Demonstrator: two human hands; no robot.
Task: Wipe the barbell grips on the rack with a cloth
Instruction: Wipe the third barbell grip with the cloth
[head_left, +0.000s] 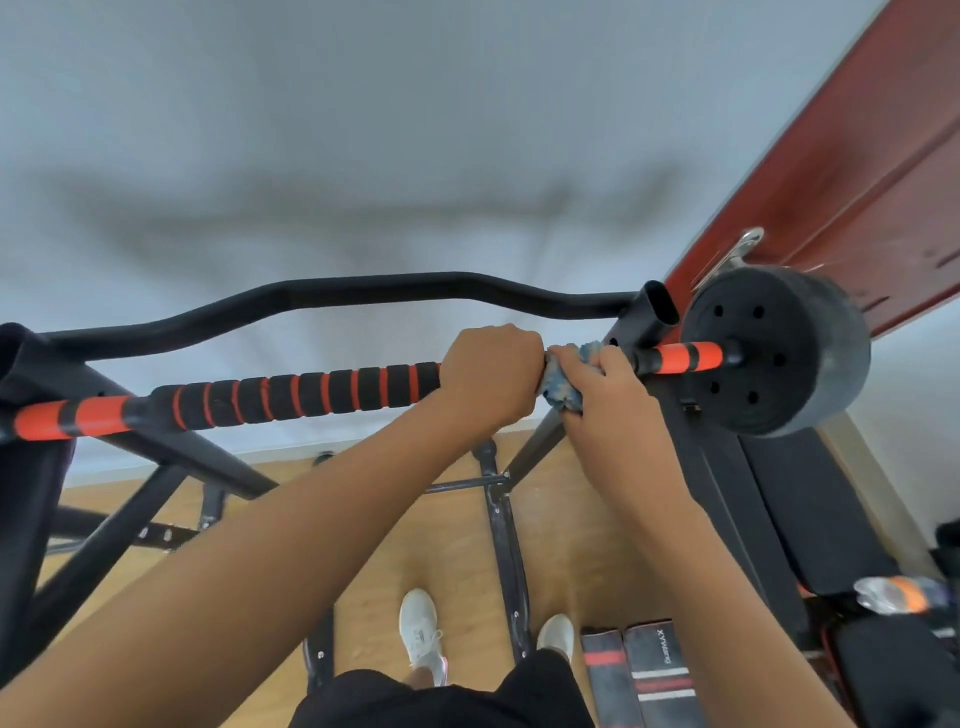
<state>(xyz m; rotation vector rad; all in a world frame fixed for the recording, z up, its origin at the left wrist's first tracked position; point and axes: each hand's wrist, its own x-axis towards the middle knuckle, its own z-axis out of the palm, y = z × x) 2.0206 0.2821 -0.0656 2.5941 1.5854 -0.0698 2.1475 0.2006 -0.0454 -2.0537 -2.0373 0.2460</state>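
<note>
- Pale grey wall (415, 130) fills the upper view; wood floor (457, 545) below, with a black rack (218, 467) standing close to the wall.
- Barbell (301, 397) lies across the rack, roughly level; black foam grip with orange rings runs along its middle, orange sleeves at each end.
- 1 black weight plate (774, 353) sits on the right end, just beside the rack upright.
- Left hand (491, 374) wraps over the foam grip at its right end, fingers curled round the bar. Judged as steadying.
- Right hand (605, 379) touches the left, just inboard of the right upright. It grips a blue-and-white cloth (563, 387), bunched round the bar; fingers curl over the cloth, tips hidden behind it.
- Step in hand, as judged: wiping the right end of the grip, cloth clamped round the bar between left hand and upright.
- Long stretch of foam grip to the left shows no cloth on it; whether it is wiped cannot be told.
- Next move likely calls for the left hand to clear the grip, so the cloth can slide or twist leftward along the foam with firm wrap.
- Below: 2 white shoes (421, 634) on the floor, a black padded bench (810, 509) at right, a plastic bottle (898, 592) lying on it.
</note>
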